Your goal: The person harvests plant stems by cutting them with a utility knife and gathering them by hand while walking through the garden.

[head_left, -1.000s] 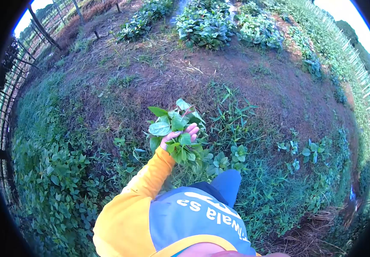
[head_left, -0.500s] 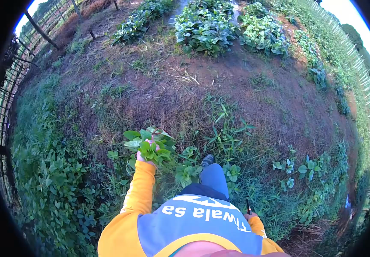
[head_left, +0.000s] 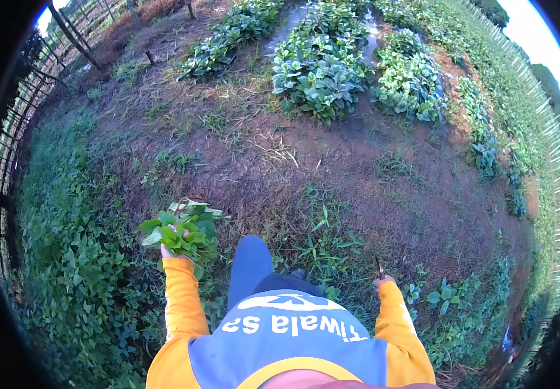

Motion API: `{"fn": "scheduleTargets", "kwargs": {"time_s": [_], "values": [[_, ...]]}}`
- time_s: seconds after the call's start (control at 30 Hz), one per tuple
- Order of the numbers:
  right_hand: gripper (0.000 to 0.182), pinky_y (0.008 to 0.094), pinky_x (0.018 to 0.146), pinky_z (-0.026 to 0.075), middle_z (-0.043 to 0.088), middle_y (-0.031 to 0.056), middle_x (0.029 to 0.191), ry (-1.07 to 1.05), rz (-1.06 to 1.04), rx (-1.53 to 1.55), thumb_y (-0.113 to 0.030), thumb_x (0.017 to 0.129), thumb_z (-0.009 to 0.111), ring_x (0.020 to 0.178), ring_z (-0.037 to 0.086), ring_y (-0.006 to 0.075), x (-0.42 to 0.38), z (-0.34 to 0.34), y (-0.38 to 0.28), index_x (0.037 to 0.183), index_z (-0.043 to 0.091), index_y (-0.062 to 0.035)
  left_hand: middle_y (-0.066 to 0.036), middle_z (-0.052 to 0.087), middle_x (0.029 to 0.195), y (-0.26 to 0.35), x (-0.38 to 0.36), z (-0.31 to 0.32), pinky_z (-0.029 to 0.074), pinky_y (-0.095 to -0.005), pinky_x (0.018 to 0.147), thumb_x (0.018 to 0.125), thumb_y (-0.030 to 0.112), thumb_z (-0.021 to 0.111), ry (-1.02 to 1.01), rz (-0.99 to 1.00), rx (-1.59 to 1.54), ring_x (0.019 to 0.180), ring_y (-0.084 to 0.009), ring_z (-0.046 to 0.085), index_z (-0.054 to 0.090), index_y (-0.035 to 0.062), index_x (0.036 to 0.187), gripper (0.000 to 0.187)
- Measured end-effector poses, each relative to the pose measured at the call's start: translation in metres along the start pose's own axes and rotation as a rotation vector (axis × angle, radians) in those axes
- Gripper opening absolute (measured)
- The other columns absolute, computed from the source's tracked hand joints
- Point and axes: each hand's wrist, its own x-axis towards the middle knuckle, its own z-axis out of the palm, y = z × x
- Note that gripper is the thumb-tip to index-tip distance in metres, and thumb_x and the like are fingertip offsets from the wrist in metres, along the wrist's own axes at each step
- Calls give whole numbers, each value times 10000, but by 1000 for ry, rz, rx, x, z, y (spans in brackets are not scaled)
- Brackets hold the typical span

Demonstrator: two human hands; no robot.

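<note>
My left hand [head_left: 168, 251] is closed around the stems of a bunch of leafy greens [head_left: 192, 235], held out at the left. Broad green leaves cover most of its fingers, and a reddish strip shows on the bunch's far side. At the right, my right hand [head_left: 383, 281] grips a slim dark knife-like tool [head_left: 378, 264] that points forward, away from my body. Its exact kind is too small to make out. Both arms wear yellow sleeves.
Ahead lies bare brown soil [head_left: 383, 201] with dry straw and weeds. Rows of leafy plants [head_left: 322, 71] grow beyond it. Dense greenery [head_left: 72, 272] fills the left side, beside a stick fence [head_left: 8, 162]. Low plants [head_left: 445, 296] stand at the right.
My left hand has moved left with the greens. The right hand has come forward with the tool, further from my body. One leg has swung forward, and the field rows appear nearer.
</note>
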Motion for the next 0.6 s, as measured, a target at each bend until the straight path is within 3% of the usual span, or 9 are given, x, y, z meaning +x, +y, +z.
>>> {"fn": "scheduleTargets", "kwargs": {"time_s": [0.03, 0.1, 0.17, 0.2, 0.33, 0.4, 0.47, 0.53, 0.6], "values": [[195, 347, 436, 424, 554, 56, 593, 55, -172, -133, -205, 713, 677, 473, 533, 182, 0, -10, -53, 785, 537, -91, -46, 571, 873, 6, 11, -10, 482, -330, 713, 919, 182, 458, -85, 66, 134, 771, -184, 548, 533, 66, 949, 141], [196, 322, 520, 446, 569, 48, 606, 19, -344, -172, -238, 695, 684, 529, 557, 160, -23, -25, -170, 769, 570, -97, -44, 580, 880, 17, 36, -32, 476, -334, 707, 910, 182, 475, -67, 18, -34, 771, -181, 554, 542, 64, 951, 142], [282, 355, 659, 471, 621, 89, 720, 11, -566, -244, -315, 679, 695, 689, 606, 232, -46, -39, -267, 822, 602, -91, -45, 586, 880, 22, 49, -19, 476, -339, 700, 903, 184, 486, -34, 16, -39, 761, -186, 559, 550, 65, 939, 140], [341, 393, 738, 475, 635, 135, 839, 48, -625, -306, -337, 679, 695, 816, 619, 309, -50, -41, -307, 893, 596, -90, -52, 594, 870, 22, 55, -4, 481, -348, 700, 892, 191, 504, 92, 62, 42, 748, -196, 564, 560, 69, 926, 139], [340, 408, 772, 474, 639, 154, 885, 57, -667, -404, -321, 701, 676, 875, 613, 328, -76, -54, -435, 943, 593, -97, -75, 613, 844, 31, 122, -16, 495, -390, 720, 861, 243, 547, 344, 124, 155, 738, -229, 579, 592, 78, 939, 188], [344, 415, 779, 476, 640, 151, 894, 57, -624, -428, -321, 700, 674, 889, 611, 328, -72, -58, -475, 950, 599, -97, -89, 616, 874, 39, 128, 40, 491, -409, 732, 858, 251, 555, 422, -14, -3, 770, -252, 581, 596, 71, 976, 219], [339, 419, 793, 479, 640, 149, 907, 56, -507, -539, -319, 701, 666, 896, 611, 327, -72, -56, -489, 946, 603, -93, -96, 608, 984, 46, 165, -31, 478, -433, 787, 873, 297, 525, 342, 99, 337, 872, -267, 585, 593, 65, 1019, 282], [368, 415, 757, 486, 649, 168, 893, -35, -416, -589, -359, 663, 644, 859, 618, 337, -86, -59, -495, 886, 650, -67, -92, 606, 972, 71, 194, -19, 477, -428, 778, 876, 309, 522, 322, 213, 579, 860, -261, 583, 593, 66, 1009, 286], [404, 429, 753, 492, 654, 180, 896, -17, -415, -683, -384, 633, 643, 853, 625, 341, -76, -49, -477, 857, 674, -49, -81, 605, 930, 91, 217, 5, 480, -412, 758, 879, 273, 528, 363, 5, 129, 822, -245, 581, 592, 65, 999, 249]]}}
